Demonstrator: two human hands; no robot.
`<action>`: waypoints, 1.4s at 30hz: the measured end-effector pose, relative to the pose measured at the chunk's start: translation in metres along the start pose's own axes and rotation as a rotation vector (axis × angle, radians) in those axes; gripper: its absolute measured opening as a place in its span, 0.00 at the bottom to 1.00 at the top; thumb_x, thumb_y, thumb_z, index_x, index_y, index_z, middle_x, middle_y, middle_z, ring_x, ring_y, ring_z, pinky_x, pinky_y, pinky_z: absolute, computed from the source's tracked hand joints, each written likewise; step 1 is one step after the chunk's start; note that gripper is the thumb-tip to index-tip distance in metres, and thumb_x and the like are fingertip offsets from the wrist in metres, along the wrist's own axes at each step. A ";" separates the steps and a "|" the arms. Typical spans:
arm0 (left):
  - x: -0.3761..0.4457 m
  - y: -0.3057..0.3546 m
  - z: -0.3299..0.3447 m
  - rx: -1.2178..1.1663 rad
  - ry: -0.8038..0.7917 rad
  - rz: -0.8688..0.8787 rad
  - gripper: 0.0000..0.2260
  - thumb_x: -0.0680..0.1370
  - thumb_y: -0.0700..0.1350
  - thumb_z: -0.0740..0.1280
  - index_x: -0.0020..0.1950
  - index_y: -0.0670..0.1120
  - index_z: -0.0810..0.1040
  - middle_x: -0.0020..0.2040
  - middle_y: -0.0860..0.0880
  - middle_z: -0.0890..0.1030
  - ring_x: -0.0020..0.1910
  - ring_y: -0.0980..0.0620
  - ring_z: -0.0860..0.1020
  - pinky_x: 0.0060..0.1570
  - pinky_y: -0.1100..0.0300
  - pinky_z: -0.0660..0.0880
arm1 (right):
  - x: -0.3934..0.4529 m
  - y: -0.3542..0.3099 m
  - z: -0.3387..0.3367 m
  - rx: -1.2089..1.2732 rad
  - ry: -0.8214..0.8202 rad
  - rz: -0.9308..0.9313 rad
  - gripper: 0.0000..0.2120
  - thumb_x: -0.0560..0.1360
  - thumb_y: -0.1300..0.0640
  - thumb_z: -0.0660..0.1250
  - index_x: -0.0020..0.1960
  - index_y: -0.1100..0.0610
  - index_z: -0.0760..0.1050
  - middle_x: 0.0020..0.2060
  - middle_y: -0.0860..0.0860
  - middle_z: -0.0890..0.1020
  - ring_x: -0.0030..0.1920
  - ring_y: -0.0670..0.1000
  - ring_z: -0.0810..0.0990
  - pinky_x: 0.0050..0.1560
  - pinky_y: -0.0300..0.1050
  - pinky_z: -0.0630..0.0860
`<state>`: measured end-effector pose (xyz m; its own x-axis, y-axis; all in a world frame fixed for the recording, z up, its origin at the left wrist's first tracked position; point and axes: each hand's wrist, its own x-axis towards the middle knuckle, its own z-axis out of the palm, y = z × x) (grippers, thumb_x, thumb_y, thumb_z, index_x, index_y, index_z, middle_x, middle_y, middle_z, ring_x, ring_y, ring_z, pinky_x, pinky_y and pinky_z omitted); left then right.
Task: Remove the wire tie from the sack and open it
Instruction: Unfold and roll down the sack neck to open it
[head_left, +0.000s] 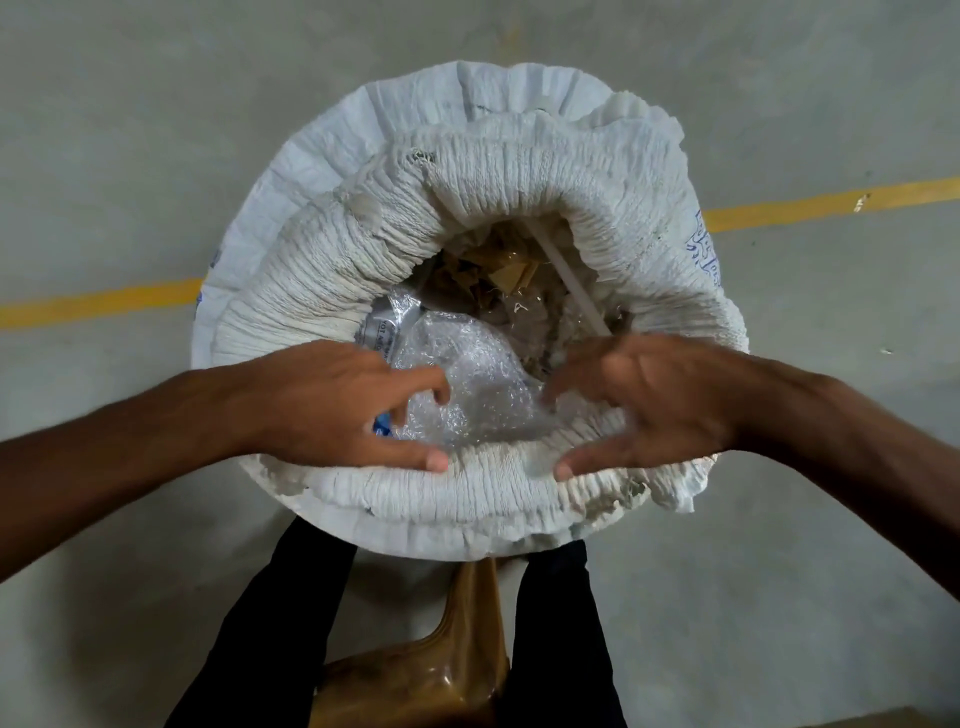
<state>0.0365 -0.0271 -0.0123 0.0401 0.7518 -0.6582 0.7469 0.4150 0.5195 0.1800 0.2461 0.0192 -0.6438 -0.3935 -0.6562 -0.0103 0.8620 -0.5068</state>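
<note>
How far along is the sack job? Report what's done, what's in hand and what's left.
Done: the sack mouth gapes wide, its rim rolled outward, with bubble wrap and brown scraps showing inside; no wire tie is in view. In hand: the left hand and right hand sit at the near rim, fingers spread. Left: little, perhaps spreading the near edge further.

The sack (519, 171) is white woven plastic, matt, its rolled rim finely ribbed and frayed at twelve o'clock. Inside lie glossy clear bubble wrap (478, 395), crinkled brown paper scraps (498, 270) and a smooth white stick (576, 286). The floor (156, 130) is matt grey concrete with a worn yellow painted line (98, 301).
</note>
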 end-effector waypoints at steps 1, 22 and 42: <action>0.001 -0.002 -0.004 -0.090 0.052 -0.049 0.39 0.70 0.81 0.55 0.78 0.67 0.58 0.49 0.65 0.79 0.40 0.64 0.78 0.41 0.66 0.70 | 0.002 0.003 0.002 0.070 0.082 0.013 0.42 0.70 0.20 0.61 0.74 0.43 0.69 0.66 0.43 0.77 0.61 0.46 0.79 0.56 0.42 0.75; 0.005 -0.049 -0.078 -0.424 0.627 -0.244 0.65 0.55 0.82 0.73 0.85 0.61 0.49 0.86 0.55 0.60 0.55 0.55 0.83 0.57 0.56 0.77 | 0.041 0.044 -0.054 0.317 0.534 0.161 0.66 0.68 0.33 0.79 0.85 0.49 0.35 0.86 0.54 0.47 0.73 0.65 0.74 0.68 0.65 0.77; -0.007 -0.048 -0.056 -0.157 0.453 -0.177 0.58 0.62 0.78 0.73 0.84 0.69 0.45 0.85 0.61 0.60 0.80 0.55 0.66 0.73 0.52 0.68 | 0.041 0.032 -0.041 0.225 0.449 0.069 0.62 0.69 0.25 0.70 0.85 0.47 0.36 0.86 0.51 0.47 0.82 0.55 0.60 0.79 0.56 0.64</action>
<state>-0.0369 -0.0235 -0.0016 -0.3957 0.7953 -0.4593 0.6063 0.6019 0.5198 0.1216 0.2708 -0.0013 -0.9032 -0.1192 -0.4123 0.1772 0.7714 -0.6112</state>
